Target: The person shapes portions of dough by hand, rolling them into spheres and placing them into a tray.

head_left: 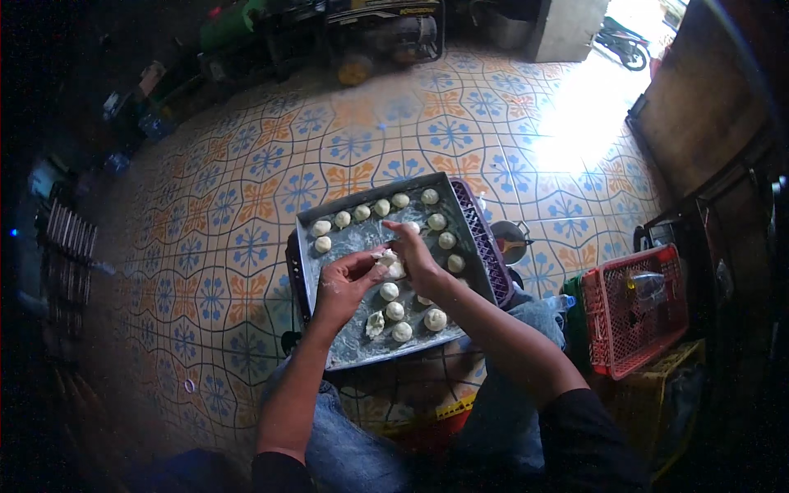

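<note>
My left hand [343,287] pinches a soft white piece of dough [391,264] between thumb and fingertips, with flour on its skin. From the other side my right hand [415,261] bears on the same piece, one finger stretched out toward the far left; its other fingers are partly hidden. Both hands are over a large square metal tray [341,355] dusted with flour. Round dough balls line its far edge, such as a dough ball [382,207], and its right side. Nearer me are several more, a dough ball [394,311] among them, beside an uneven dough lump [375,324].
The tray rests on a purple plastic crate [485,238]. To its right is a metal pot [510,241] on the patterned tile floor [222,283]. Farther right, a red crate [604,329] stands with a clear bottle [648,286] at it. Machinery [386,33] stands at the back.
</note>
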Available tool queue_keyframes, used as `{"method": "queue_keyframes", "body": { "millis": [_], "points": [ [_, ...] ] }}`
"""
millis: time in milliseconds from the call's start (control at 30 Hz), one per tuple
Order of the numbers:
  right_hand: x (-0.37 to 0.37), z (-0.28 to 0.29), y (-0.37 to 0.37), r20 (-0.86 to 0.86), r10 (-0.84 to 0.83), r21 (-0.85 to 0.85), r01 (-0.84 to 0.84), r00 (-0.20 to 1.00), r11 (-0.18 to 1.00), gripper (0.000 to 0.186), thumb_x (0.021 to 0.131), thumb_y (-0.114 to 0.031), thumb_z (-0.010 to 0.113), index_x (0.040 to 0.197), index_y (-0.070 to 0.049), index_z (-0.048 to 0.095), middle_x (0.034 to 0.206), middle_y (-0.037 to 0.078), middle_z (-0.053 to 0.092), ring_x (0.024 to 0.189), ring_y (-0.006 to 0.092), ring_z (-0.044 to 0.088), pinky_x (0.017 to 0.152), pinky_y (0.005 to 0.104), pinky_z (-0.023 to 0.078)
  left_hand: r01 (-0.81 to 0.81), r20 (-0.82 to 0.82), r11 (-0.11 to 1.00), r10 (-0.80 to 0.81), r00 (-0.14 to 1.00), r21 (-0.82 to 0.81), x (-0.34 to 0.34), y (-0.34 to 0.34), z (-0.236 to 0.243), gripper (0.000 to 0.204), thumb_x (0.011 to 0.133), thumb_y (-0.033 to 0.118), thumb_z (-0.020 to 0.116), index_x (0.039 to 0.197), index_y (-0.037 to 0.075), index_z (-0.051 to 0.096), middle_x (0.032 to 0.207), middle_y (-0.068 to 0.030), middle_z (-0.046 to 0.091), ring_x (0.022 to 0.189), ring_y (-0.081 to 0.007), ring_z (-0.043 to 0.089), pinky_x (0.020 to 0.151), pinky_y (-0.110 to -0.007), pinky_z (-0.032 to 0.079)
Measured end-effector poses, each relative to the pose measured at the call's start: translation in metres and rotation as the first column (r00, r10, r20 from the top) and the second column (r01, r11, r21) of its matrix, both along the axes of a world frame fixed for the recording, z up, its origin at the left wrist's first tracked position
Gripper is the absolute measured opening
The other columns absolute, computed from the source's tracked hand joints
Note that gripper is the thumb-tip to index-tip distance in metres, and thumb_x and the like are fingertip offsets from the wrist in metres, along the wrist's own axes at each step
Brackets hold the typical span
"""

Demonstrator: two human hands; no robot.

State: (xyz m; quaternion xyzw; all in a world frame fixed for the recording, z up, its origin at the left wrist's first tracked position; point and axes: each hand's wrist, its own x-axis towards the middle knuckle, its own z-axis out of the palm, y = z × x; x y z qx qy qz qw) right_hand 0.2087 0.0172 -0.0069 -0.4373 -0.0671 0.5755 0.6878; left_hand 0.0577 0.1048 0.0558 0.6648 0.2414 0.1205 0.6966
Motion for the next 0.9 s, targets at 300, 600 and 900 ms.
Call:
{"method": "queue_keyframes", "body": {
  "millis": [300,600,900],
  "points": [
    [-0.020,0.024,0.001,-0.128,0.161,0.379,-0.102,0.979,0.920,0.072,0.098,-0.065,0.040,0.149,-0.014,0.046,0.125,0.014,0.063,0.122,0.0258,0.058,0.104,0.0464,0.044,-0.319,0.120,0.900,0.296,0.948,0.298,0.013,0.000,-0.024,0.015,0.087,0.011,0.079,0.098,0.004,0.072,0.096,-0.0051,0.072,0.086,-0.0165,0.071,0.073,-0.031,0.058],
    [-0.017,0.011,0.004,-0.135,-0.002,0.086,0.013,0.991,0.996,0.064,0.098,-0.058,0.057,0.123,0.000,0.060,0.110,0.012,0.066,0.093,0.0269,0.070,0.079,0.0398,0.059,-0.237,0.188,0.452,0.151,0.971,0.860,0.006,0.018,-0.019,0.013,0.091,0.022,0.070,0.094,0.012,0.078,0.123,-0.0033,0.063,0.118,-0.0263,0.050,0.103,-0.044,0.040],
    [-0.018,0.014,0.003,-0.031,-0.021,-0.004,0.020,0.999,1.000,0.057,0.096,-0.059,0.061,0.114,-0.005,0.062,0.107,0.005,0.061,0.098,0.0169,0.061,0.084,0.0402,0.056,-0.178,0.126,0.331,0.173,0.977,0.927,0.009,0.008,-0.002,0.008,0.076,0.021,0.085,0.082,0.018,0.081,0.131,0.0022,0.064,0.135,-0.0260,0.044,0.116,-0.044,0.031]
  ]
}}
